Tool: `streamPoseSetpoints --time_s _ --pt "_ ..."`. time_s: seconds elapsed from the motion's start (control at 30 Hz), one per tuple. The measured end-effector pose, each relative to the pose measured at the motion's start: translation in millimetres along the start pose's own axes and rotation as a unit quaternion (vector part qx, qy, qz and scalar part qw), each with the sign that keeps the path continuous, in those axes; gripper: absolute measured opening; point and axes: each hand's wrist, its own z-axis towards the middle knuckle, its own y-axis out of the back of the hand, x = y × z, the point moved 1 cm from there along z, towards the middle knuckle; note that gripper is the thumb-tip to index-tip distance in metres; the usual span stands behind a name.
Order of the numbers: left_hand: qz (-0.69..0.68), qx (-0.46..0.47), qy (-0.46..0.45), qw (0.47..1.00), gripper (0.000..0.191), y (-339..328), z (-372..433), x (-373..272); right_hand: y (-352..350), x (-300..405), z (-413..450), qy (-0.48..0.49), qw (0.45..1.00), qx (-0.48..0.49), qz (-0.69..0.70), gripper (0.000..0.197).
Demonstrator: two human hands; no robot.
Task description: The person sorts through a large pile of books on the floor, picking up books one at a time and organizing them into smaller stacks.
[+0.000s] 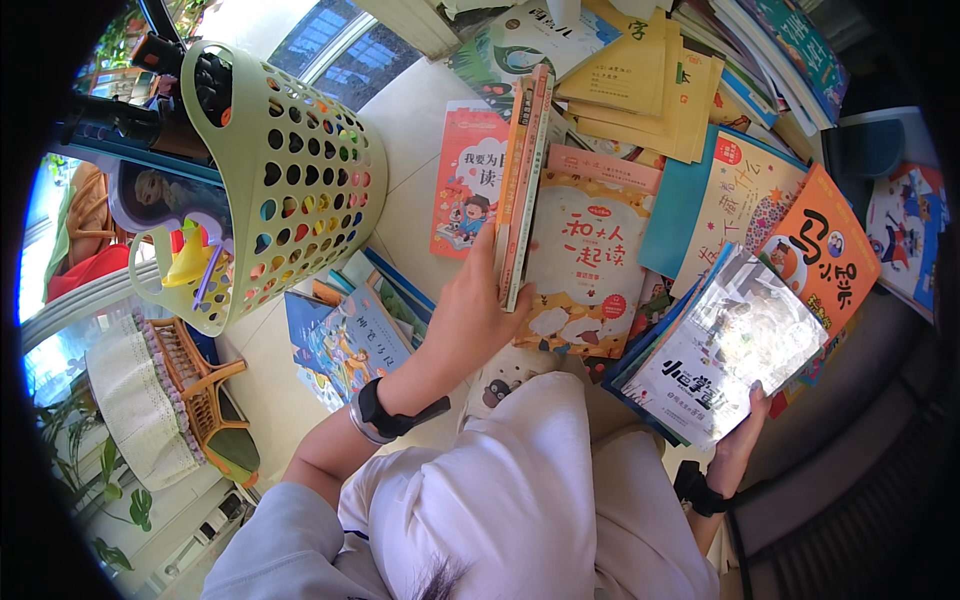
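My left hand [480,307] grips a few thin books [521,187], which stand on edge with their spines facing up. Directly to their right lies a picture book with an orange-and-cream cover [577,262] showing sheep. A pink book [469,180] is on the floor to their left, partly covered by them. My right hand [742,427] holds the lower right corner of a stack of books [720,360]. The glossy grey-white cover on top reflects bright light. Beneath and beyond that stack is an orange book [821,251], next to a cream book with a teal edge [724,202].
A pale green perforated basket [322,172] filled with toys stands at left. Beside it, more books [360,337] lie on the tiled floor [405,180]. Yellow exercise booklets [622,82] and piled books [787,60] sit at the far side. A wicker chair [195,375] is at lower left.
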Motion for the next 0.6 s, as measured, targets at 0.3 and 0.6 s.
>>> streamPoseSetpoints --time_s 0.3,0.6 --pt "-0.439 0.036 0.118 0.89 0.06 11.9 32.3 83.2 -3.0 0.6 -0.6 0.013 1.0 -0.001 -0.002 0.063" --pt "-0.339 -0.017 0.179 0.923 0.048 -0.1 61.4 166.6 -1.3 0.5 -0.1 0.011 1.0 0.004 -0.015 0.064"
